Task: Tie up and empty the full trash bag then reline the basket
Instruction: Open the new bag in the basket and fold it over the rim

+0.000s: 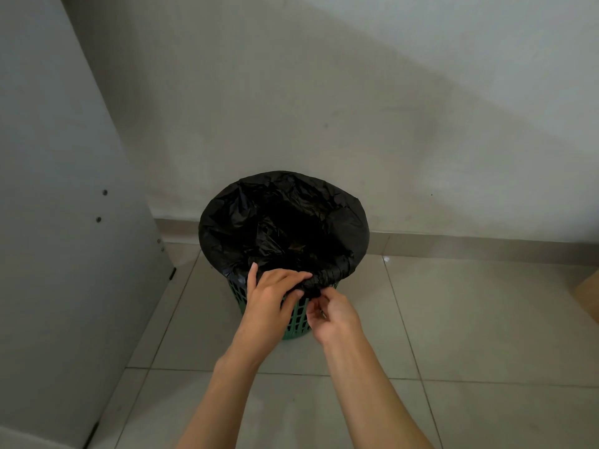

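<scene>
In the corner where a pale wall (324, 108) is meeting a tiled floor (453, 319), a green lattice basket (295, 322) is standing upright, close to the skirting. A black trash bag (282, 218) is sitting inside it, its mouth gaping open and its edge folding down over the rim all round. The bag's inside is sinking into darkness, so whatever it is holding is not showing.

The left hand (269, 296) is lying over the near rim, thumb reaching up onto the plastic and fingers curling round the rolled edge, gripping it. Just beside it, the right hand (334, 315) is pinching a bunched twist of the same black plastic below the rim, fingertips drawn together on it; whether that twist is a knot is hard to make out. The two hands are covering most of the basket's near side, leaving only strips of lattice showing between and beside them.

A grey panel (64, 189) with small screw heads is filling the left side. At the right edge a tan shape (588, 293) is being cut off by the frame, too partial to identify.
</scene>
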`<action>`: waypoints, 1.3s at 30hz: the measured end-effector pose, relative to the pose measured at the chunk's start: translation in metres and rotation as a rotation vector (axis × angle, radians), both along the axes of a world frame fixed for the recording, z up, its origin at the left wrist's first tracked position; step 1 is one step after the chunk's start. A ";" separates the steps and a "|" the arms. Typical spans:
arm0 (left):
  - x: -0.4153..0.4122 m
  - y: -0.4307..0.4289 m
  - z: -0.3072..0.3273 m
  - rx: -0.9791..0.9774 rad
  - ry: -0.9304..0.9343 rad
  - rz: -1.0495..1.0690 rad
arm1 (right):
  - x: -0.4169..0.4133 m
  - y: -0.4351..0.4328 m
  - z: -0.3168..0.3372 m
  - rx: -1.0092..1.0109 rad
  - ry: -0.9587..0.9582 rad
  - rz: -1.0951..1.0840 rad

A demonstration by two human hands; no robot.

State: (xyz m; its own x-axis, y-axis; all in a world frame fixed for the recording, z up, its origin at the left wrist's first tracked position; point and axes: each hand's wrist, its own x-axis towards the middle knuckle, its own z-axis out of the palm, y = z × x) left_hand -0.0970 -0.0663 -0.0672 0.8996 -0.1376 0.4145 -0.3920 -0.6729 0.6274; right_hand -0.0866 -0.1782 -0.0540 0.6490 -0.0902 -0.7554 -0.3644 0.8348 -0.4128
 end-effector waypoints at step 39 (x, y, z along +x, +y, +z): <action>0.003 -0.010 -0.001 -0.007 -0.002 0.059 | 0.009 0.008 0.028 -0.322 0.043 0.088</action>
State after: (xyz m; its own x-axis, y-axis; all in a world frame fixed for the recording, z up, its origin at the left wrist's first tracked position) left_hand -0.0941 -0.0768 -0.0682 0.9053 -0.0815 0.4169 -0.3530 -0.6905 0.6314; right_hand -0.0780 -0.1702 -0.0260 0.6331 -0.2740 -0.7240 -0.4517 0.6287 -0.6329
